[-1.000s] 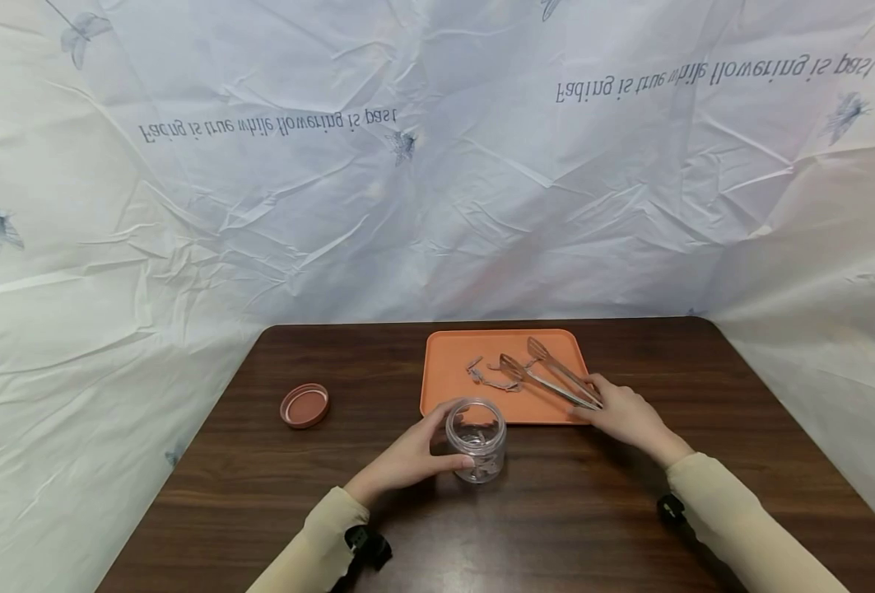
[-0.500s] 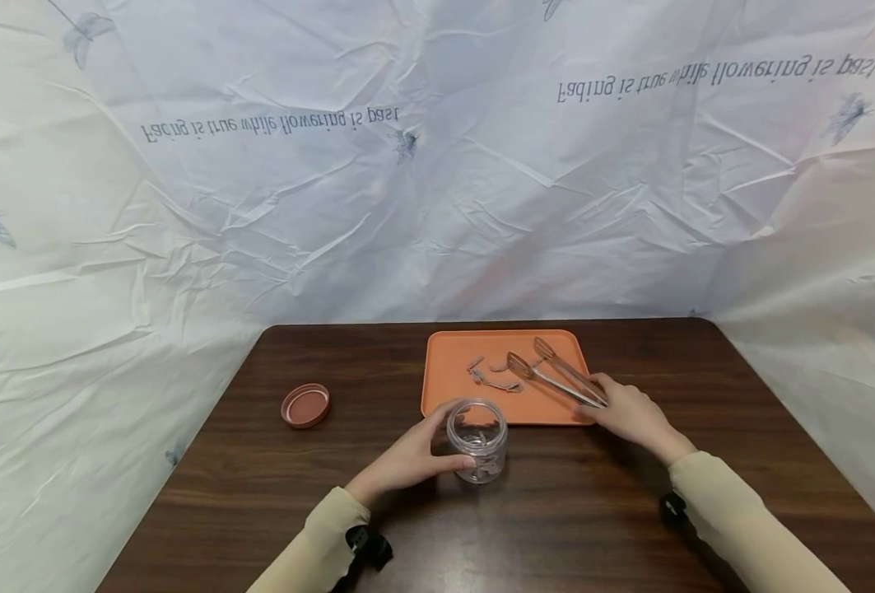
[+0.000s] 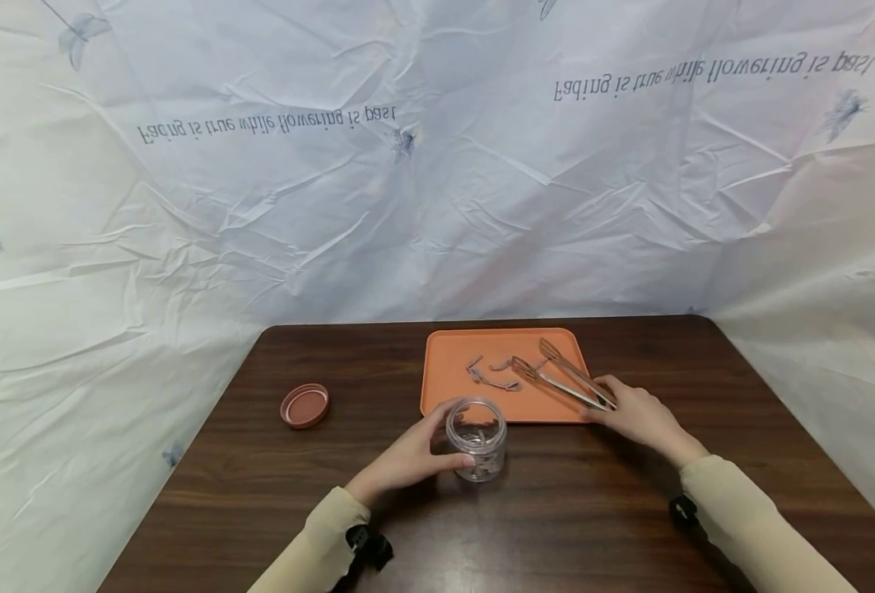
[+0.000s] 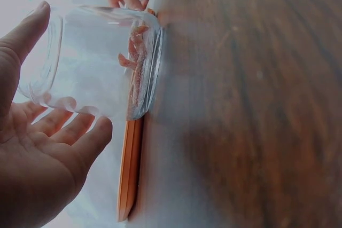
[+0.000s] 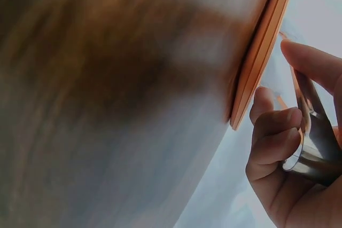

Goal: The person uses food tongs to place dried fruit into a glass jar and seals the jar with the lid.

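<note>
My left hand holds a clear jar that stands uncapped on the table, thumb on the near side and fingers round the far side. Several thin pinkish-brown strips lie at the jar's bottom in the left wrist view. Over the orange tray, my right hand grips metal tongs near their joined end, with the two arms spread apart. A few similar strips lie on the tray left of the tong tips. Whether the tips touch a strip is too small to tell.
A reddish-brown round lid lies on the dark wooden table to the left. Behind the table hangs a creased white sheet with printed lettering. The tray sits just beyond the jar, towards the back.
My right hand and the tongs have shifted a little to the right, so the tong tips lie farther from the strips on the left. The left hand and jar stay in place.
</note>
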Available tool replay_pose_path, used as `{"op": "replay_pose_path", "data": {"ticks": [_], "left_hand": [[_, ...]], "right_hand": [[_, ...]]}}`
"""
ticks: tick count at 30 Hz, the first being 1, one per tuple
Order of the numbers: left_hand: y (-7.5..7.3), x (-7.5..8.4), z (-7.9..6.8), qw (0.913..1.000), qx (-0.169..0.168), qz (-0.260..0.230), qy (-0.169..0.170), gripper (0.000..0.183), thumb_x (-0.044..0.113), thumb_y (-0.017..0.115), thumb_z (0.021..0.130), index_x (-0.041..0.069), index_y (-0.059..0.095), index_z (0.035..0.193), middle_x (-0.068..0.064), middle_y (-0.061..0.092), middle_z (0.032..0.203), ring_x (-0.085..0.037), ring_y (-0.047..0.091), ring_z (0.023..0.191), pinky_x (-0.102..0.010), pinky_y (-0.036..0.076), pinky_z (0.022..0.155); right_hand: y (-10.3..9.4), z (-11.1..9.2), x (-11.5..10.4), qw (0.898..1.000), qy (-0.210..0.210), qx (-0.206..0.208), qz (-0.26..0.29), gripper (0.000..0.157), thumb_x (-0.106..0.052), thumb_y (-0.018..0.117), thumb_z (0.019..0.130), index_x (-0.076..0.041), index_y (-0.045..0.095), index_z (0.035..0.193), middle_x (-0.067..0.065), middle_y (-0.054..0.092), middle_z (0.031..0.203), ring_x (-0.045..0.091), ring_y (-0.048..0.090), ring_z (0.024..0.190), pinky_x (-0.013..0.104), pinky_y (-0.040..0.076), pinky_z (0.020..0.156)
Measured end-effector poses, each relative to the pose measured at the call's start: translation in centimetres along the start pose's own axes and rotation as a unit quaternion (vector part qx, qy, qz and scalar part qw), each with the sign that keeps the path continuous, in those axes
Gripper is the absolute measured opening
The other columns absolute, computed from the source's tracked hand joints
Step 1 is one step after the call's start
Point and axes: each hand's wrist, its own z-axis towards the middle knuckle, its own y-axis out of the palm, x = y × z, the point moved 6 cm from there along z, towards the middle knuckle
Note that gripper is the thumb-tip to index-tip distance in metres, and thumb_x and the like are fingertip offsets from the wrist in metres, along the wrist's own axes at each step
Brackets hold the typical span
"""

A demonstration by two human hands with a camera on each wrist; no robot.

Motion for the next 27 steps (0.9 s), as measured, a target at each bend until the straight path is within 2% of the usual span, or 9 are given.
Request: {"op": "replay_pose_path", "data": {"ticks": [8,14,21,27], "left_hand": [[-0.02,0.02,0.03,1.0,-0.001,0.001,0.006,0.085,0.037,0.077,0.091,0.038,0.023,0.158,0.003,0.034,0.159,-0.021,0.044,0.141,-0.035,0.043,0.111],[0.0,-0.07,-0.09,1.0,-0.003,0.0,0.003,0.084,0.036,0.077,0.092,0.039,0.024,0.157,0.003,0.035,0.159,-0.02,0.043,0.141,-0.036,0.042,0.112],[0.0,0.04,-0.01,1.0,-0.002,0.007,0.004,0.088,0.037,0.077,0.091,0.029,0.023,0.161,0.003,0.034,0.16,-0.019,0.044,0.14,-0.036,0.043,0.111],[-0.04,-0.02,0.06,1.0,0.0,0.003,0.002,0.085,0.034,0.077,0.092,0.034,0.024,0.159,0.003,0.035,0.159,-0.019,0.044,0.14,-0.037,0.044,0.11]], "right_hand": [[0.33,-0.3,-0.29,1.0,0.001,0.004,-0.005,0.08,-0.05,0.069,0.094,0.006,0.043,0.144,0.004,0.051,0.064,0.016,0.042,0.049,0.031,0.032,0.046],[0.42,-0.34,-0.31,1.0,-0.009,0.01,-0.006,0.078,-0.049,0.069,0.094,0.006,0.045,0.144,0.003,0.048,0.06,0.014,0.04,0.047,0.03,0.031,0.044],[0.18,-0.34,-0.13,1.0,-0.013,0.01,-0.012,0.078,-0.046,0.069,0.095,0.007,0.044,0.147,0.001,0.043,0.057,0.014,0.036,0.049,0.03,0.029,0.045],[-0.18,-0.41,-0.36,1.0,-0.015,0.006,-0.013,0.074,-0.041,0.069,0.095,0.004,0.045,0.149,-0.001,0.038,0.055,0.013,0.031,0.049,0.029,0.027,0.046]]}}
